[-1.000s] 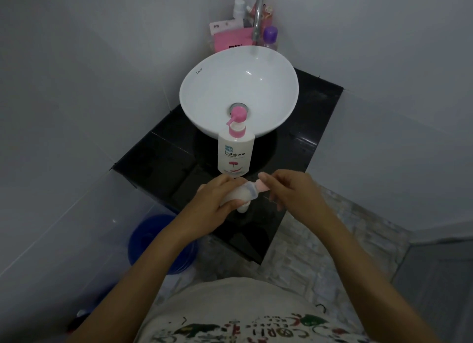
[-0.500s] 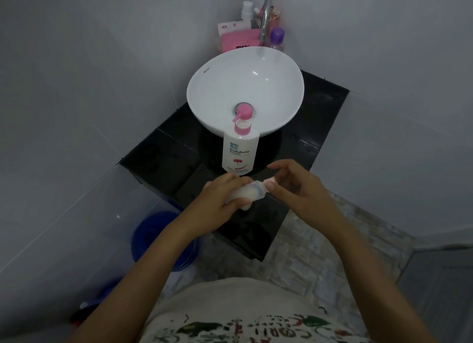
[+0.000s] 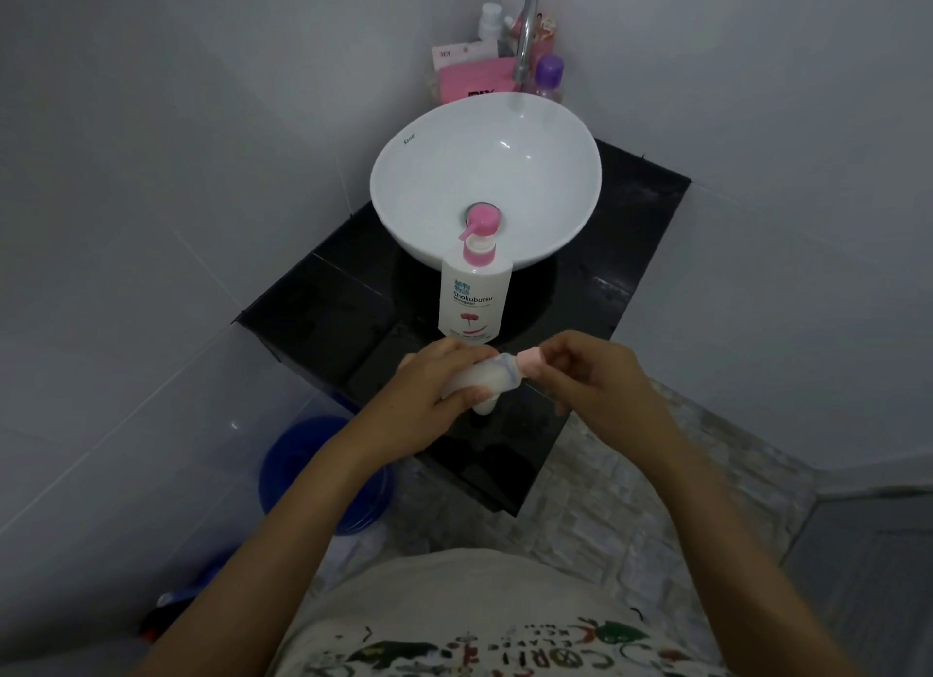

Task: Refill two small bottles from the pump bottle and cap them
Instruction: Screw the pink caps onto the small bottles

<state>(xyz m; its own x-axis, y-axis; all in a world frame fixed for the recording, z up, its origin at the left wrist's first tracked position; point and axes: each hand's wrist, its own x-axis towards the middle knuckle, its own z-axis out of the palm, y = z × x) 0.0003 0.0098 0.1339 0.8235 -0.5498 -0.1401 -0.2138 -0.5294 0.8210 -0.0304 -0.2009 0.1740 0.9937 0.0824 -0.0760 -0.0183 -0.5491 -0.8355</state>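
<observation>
lying sideways in the left hand [image 3: 429,383], small bottle [image 3: 492,376] meets right hand [image 3: 595,373].

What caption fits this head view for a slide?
Left hand holds a small bottle sideways, right hand at its pink cap, before the pump bottle.

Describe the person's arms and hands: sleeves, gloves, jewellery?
Both forearms are bare from the bottom of the frame up; no sleeves show. The left hand and right hand wear no gloves, and no watch or rings are visible. A light printed shirt covers the torso.
</observation>
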